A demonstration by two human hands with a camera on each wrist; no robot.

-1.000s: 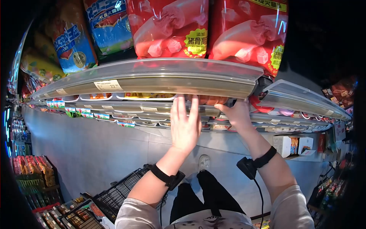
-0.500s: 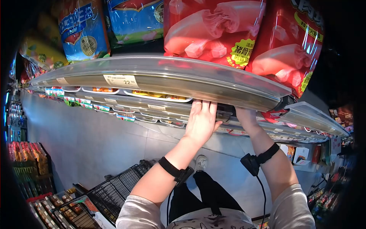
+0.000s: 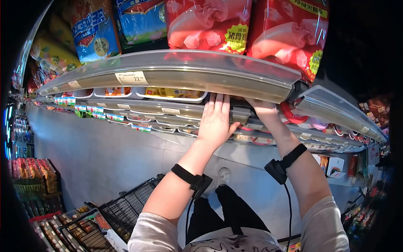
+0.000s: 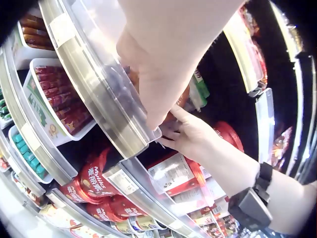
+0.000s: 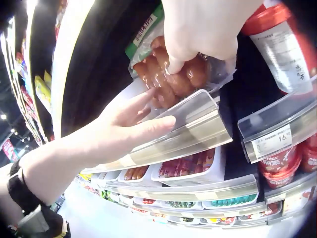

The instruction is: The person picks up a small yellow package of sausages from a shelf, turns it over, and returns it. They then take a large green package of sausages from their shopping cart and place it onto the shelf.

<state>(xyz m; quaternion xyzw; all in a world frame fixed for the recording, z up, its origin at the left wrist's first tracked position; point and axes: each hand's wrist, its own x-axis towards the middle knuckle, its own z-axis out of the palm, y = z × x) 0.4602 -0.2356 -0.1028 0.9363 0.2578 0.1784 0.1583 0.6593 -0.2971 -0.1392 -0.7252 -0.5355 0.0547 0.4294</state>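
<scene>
In the right wrist view a clear pack of plump brown sausages [image 5: 157,74] lies behind a transparent shelf lip [image 5: 190,116]. My right hand [image 5: 205,29] grips it from above, thumb against the sausages and fingertips at its near end. My left hand [image 5: 133,119] reaches in from the side, straight fingers against the pack and thumb over the lip. The head view has my left hand [image 3: 216,122] with extended fingertips under the top shelf edge and my right hand [image 3: 264,111] partly hidden beneath it. The left wrist view shows little of the pack.
Large red bags [image 3: 210,25] and blue bags [image 3: 94,33] stand on the top shelf. Lower shelves hold trays of packaged sausages [image 5: 188,163] and red-lidded tubs [image 5: 280,44]. A black wire cart [image 3: 130,203] stands on the floor at the left.
My left thumb has swung out from beside the fingers, and the right hand has gone further under the shelf edge. The sausages seen earlier in the head view are now mostly hidden.
</scene>
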